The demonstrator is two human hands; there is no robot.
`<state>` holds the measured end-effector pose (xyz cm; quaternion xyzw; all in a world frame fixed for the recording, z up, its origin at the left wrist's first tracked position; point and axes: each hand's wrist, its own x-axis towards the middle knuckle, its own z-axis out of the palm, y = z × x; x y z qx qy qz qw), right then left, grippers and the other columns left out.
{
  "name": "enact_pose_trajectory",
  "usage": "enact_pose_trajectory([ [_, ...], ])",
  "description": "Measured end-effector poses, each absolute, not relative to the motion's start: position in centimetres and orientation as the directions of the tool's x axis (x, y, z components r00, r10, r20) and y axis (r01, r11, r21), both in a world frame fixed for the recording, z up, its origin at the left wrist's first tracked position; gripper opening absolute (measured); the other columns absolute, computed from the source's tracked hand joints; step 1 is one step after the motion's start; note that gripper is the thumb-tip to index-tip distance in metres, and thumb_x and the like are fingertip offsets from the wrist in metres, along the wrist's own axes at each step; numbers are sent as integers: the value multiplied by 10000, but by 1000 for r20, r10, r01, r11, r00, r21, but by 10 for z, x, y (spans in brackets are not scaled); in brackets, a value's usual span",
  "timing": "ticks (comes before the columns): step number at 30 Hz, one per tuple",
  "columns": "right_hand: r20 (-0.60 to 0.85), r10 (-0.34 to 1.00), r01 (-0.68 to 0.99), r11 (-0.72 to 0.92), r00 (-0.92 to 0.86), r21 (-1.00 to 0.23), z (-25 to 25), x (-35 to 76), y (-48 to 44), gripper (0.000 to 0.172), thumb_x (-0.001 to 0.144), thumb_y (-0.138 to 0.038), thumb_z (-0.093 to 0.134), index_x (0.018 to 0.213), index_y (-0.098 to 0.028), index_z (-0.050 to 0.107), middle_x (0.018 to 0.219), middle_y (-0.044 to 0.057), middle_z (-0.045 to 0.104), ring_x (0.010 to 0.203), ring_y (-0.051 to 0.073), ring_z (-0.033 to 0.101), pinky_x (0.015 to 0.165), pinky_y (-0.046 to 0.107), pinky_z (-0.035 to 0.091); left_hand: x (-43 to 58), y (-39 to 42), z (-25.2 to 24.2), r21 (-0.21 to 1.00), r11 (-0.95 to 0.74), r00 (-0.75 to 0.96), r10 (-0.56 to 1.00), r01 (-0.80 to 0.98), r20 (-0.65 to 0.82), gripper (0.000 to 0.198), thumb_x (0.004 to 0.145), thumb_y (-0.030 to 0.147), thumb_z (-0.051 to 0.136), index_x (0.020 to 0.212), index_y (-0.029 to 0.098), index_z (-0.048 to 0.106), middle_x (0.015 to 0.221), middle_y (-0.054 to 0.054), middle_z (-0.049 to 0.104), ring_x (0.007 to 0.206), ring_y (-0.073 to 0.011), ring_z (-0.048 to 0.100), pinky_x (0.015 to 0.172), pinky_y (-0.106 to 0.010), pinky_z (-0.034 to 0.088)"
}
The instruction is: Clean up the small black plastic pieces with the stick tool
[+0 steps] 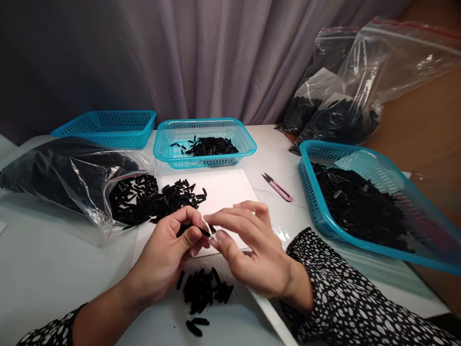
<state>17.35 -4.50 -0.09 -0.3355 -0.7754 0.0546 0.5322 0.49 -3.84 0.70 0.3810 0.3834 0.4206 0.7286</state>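
Close together over the white sheet (236, 190), my two hands meet at fingertip height. My left hand (167, 252) is closed, with thumb and fingers pinching a slim black fuzzy piece (204, 232) that points to the right. At its tip, the thumb and forefinger of my right hand (254, 252) close in on a small dark and pale bit too small to name. Below the hands lies a small heap of similar black pieces (198, 290). A larger loose pile of black pieces (176, 199) spreads behind my left hand.
An open zip bag (82, 178) spills black pieces at left. Blue baskets stand behind: one at the left (144, 132), one in the middle (205, 161) holding black pieces. A fuller basket (311, 192) is at right. Pink thread snips (279, 188) lie nearby; filled bags (338, 113) stand behind.
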Motion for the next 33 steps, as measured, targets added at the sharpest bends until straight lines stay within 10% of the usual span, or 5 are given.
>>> enact_pose_trajectory([
  [10,595,801,168,595,-55,-786,-9,187,-43,130,910,-96,630,906,-216,582,997,77,779,881,201,756,721,371,627,1,-32,13,964,181,158,976,-194,-151,347,639,436,906,671,168,688,627,19,619,513,-57,415,494,-165,335],
  [19,641,699,113,699,-318,-706,-12,185,-52,121,899,-134,605,846,-231,556,571,-40,588,434,109,505,377,247,385,-7,-28,4,990,90,107,991,-110,-79,230,714,383,871,748,206,727,657,11,649,533,-83,454,519,-196,370],
  [33,644,715,79,684,-272,-725,-6,188,-54,164,939,-197,456,927,-207,619,973,94,647,880,228,659,683,377,580,-4,-30,7,990,100,90,992,-101,-91,219,700,357,879,742,202,729,664,6,661,534,-85,461,518,-196,373],
])
